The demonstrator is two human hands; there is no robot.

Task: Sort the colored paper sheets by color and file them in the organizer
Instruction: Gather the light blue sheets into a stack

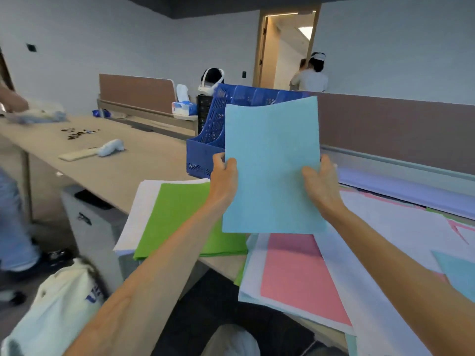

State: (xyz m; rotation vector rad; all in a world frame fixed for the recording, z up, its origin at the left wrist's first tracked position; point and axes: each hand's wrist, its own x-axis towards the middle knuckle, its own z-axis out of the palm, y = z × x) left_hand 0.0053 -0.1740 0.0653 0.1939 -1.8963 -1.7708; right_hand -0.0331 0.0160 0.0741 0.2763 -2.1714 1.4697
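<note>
Gripping blue sheet (272, 165) between both hands (275, 181), seemingly upright.

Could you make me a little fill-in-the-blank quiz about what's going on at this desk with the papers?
1. Both hands, left hand and right hand, hold up a light ____ sheet.
2. The organizer behind that sheet is dark ____.
3. The pile under the left forearm has a ____ sheet on top.
4. Lower right lies a ____ sheet.

Answers: blue; blue; green; pink
</note>
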